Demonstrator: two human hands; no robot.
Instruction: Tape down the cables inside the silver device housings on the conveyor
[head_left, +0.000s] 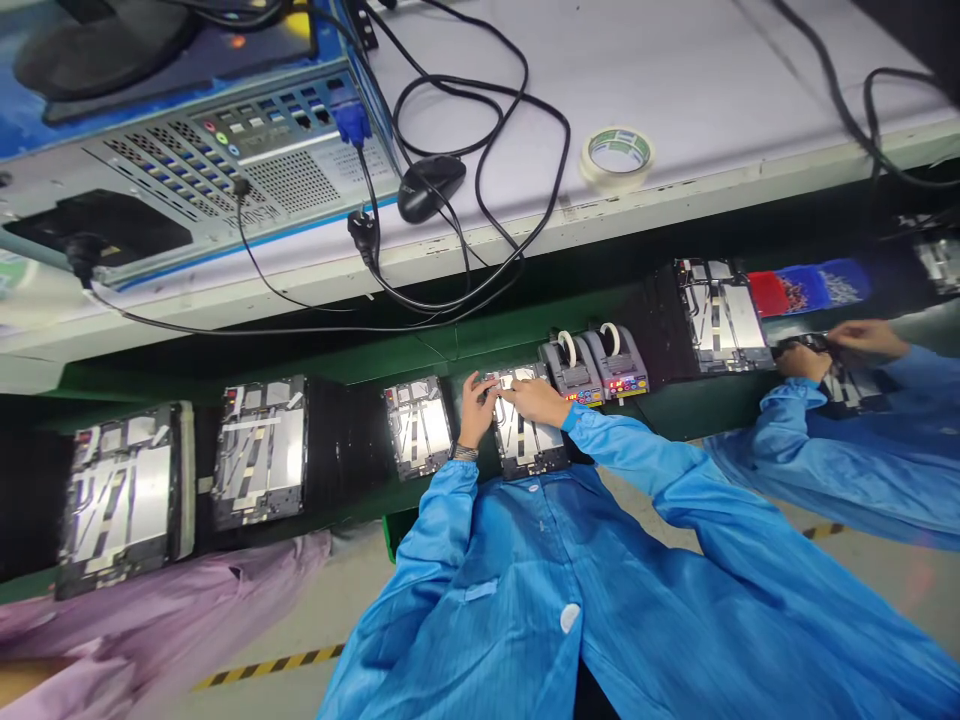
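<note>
An opened tablet point(525, 450) lies in front of me, its silver inner plates, dark ribbon cables and boards exposed. My left hand point(475, 412) is at its upper left corner, with thumb and fingertips bent together in a pinch. From the right, my right hand point(541, 402) reaches across the upper part of the tablet, its fingertips pressed together close to the left ones. Whatever is between the fingers of either hand is too small to make out. Another opened tablet point(417, 428) lies just left of my left hand.
Two tape dispensers point(592, 368) stand right of my hands. More opened tablets point(262, 450) lie along the dark bench on both sides. At right, a co-worker's hands point(840, 350) work near red and blue bins point(810, 288). The shelf above holds a computer case point(247, 170), cables and a tape roll point(619, 152).
</note>
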